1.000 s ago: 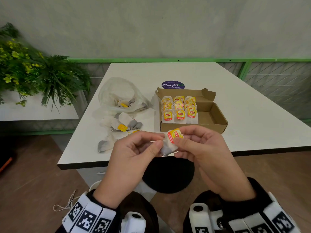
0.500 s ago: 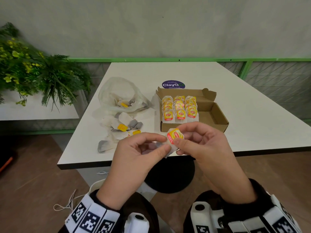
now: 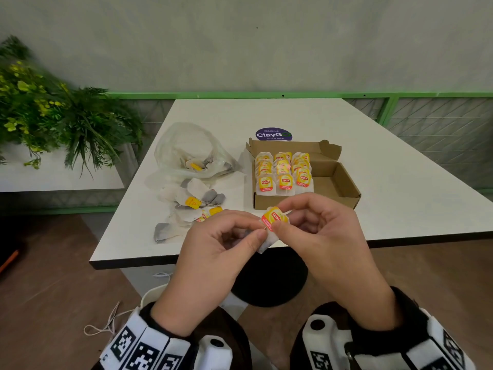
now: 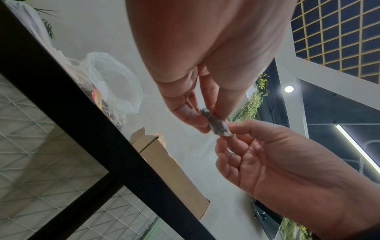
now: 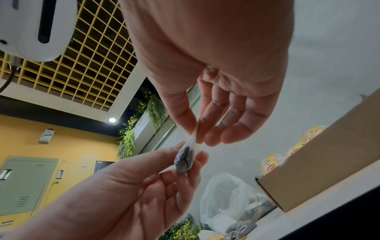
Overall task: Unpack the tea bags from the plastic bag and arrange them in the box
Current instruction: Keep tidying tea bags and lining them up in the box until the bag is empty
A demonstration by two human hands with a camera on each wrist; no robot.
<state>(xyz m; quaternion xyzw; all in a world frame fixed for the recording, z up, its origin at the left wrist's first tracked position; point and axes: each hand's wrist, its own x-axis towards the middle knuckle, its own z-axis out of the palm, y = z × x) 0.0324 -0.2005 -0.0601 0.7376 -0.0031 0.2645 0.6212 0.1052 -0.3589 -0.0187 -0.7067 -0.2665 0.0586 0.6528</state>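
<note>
Both hands hold one tea bag (image 3: 272,231) in front of the table's near edge. My left hand (image 3: 240,236) pinches its lower pouch (image 4: 218,128) between thumb and fingers. My right hand (image 3: 298,222) pinches the top, where the yellow and red tag (image 3: 274,218) lies. In the right wrist view the same tea bag (image 5: 186,160) hangs between the two hands. The open cardboard box (image 3: 344,182) holds three rows of tagged tea bags (image 3: 284,172) in its left part. A clear plastic bag (image 3: 186,153) with a few tea bags lies left of the box.
Several loose tea bags (image 3: 192,206) lie on the white table (image 3: 400,196) between the plastic bag and the near edge. A round blue sticker (image 3: 273,134) sits behind the box. Green plants (image 3: 53,110) stand off the table's left side.
Both hands have risen slightly with the tea bag and turned it, so the tag now faces up more squarely. The box and the plastic bag have not moved.
</note>
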